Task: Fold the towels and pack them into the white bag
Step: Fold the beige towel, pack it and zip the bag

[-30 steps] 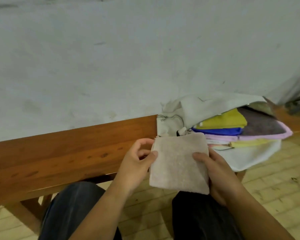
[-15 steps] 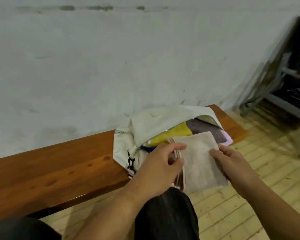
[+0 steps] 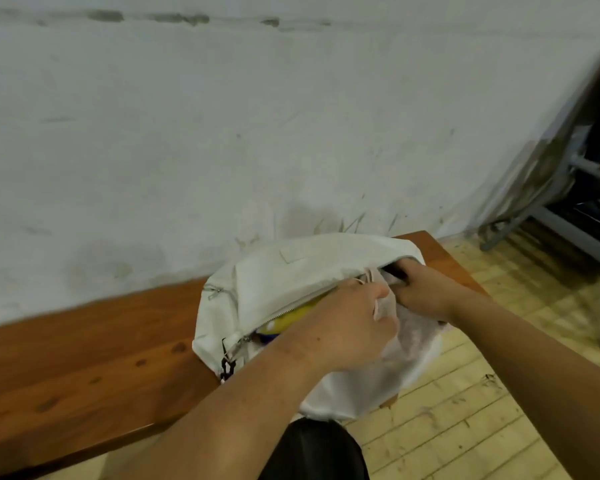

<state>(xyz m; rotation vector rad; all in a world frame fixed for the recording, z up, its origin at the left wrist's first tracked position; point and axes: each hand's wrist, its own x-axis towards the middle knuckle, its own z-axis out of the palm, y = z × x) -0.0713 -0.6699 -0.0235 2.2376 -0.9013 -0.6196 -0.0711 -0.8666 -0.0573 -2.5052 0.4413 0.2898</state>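
The white bag (image 3: pixel 291 268) lies on its side at the right end of the wooden bench (image 3: pixel 94 344), its zipper mouth open toward me. A yellow towel (image 3: pixel 291 315) and a blue one (image 3: pixel 268 337) show inside the opening. My left hand (image 3: pixel 343 327) pinches a corner of the beige folded towel (image 3: pixel 386 304) at the bag's mouth. Most of that towel is hidden by my hands and the bag. My right hand (image 3: pixel 423 292) reaches under the upper flap, its fingers curled on the towel's far edge and partly hidden inside.
The bench runs along a white wall (image 3: pixel 222 133). Its right end (image 3: pixel 437 254) is just past the bag, above a pale plank floor (image 3: pixel 482 393). A grey metal rack (image 3: pixel 568 202) stands at the far right. My dark-trousered knee (image 3: pixel 312 452) is below the bag.
Both hands have carried the beige towel from my lap up and forward into the bag's mouth. The right hand's fingers have gone in under the flap. The camera has swung right.
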